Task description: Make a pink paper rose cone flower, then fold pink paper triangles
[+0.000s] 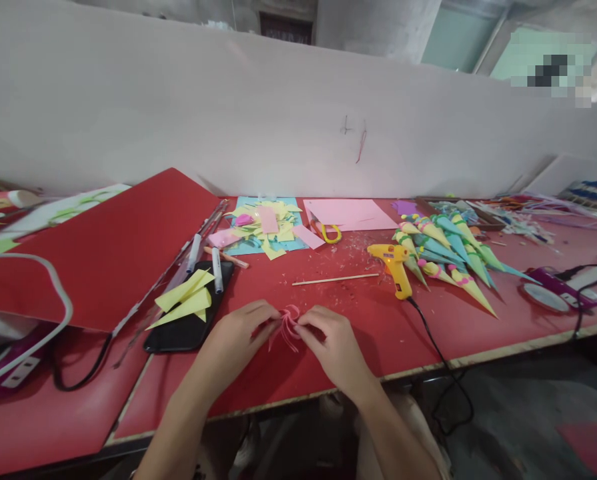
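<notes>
Both grips are narrow: the left hand (pixel 241 332) and the right hand (pixel 335 343) pinch a curled pink strip (pixel 289 325) between thumb and finger. The strip sits between the two, just above the red counter (pixel 273 380), near its front edge.

Just beyond the strip, a thin stick (pixel 335 279) lies crosswise among small scraps. To the right of it is a yellow glue gun (pixel 399 270), its black cord (pixel 431 330) dropping over the near edge, with a pile of decorated paper cones (pixel 435 250) just beyond. To the left, yellow paper pieces (pixel 191 297) lie on a black phone (pixel 171 340), with a marker (pixel 217 270) at its far end.

Farther off, a blue sheet (pixel 246 249) carries yellow and pink scraps; scissors (pixel 332 234) rest by pink paper (pixel 353 212). A large red sheet (pixel 138 247) slants up at left. A white wall (pixel 258 100) closes the far side.

At far right, a shallow brown tray (pixel 491 227) holds pale, clear-looking bits.

The near edge runs close to the wrists; red surface shows between the right hand and the glue gun, and a seam crosses the counter left of the left forearm.
</notes>
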{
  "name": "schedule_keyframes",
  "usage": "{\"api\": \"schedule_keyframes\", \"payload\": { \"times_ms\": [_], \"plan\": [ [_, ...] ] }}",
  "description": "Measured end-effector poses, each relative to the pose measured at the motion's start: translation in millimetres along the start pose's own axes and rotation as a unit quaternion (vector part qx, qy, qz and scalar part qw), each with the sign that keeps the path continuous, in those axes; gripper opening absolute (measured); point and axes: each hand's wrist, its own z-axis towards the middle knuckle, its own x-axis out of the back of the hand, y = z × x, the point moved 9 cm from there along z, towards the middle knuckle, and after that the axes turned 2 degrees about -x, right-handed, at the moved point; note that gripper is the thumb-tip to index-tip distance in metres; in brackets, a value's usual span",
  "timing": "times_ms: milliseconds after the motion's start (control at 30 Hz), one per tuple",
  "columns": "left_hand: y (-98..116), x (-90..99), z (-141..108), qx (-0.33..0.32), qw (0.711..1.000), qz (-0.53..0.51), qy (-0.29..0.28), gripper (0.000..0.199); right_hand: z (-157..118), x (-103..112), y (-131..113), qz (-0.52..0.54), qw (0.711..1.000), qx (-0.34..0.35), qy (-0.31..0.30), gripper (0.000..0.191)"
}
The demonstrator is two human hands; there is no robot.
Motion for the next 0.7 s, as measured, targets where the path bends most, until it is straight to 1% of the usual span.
{"api": "schedule_keyframes", "payload": {
  "times_ms": [167,367,533,633,700],
  "plan": [
    [1.7,0.9,0.2,-0.012,1.0,-0.001,0.001,0.018,-0.5,2.9,-3.6,0.017,1.0,0.01,0.006,0.017],
    [4.8,1.1,0.6,-0.022,1.0,0.004,-0.005,0.019,0.2,4.2,-2.5,0.03,1.0,-0.001,0.009,0.017],
    [9.0,3.6,1.1,-0.04,0.999,0.026,0.007,0.021,0.1,4.2,-0.8,0.034,0.999,0.0,0.015,0.015],
    [11.9,6.7,1.1,-0.055,0.997,0.05,0.032,0.021,-1.0,7.3,-3.4,0.005,0.999,0.025,0.043,0.014],
    [15.8,9.5,0.3,-0.073,0.992,0.086,0.059,0.022,-3.4,11.9,-10.2,-0.031,0.994,0.064,0.079,0.014]
  ]
}}
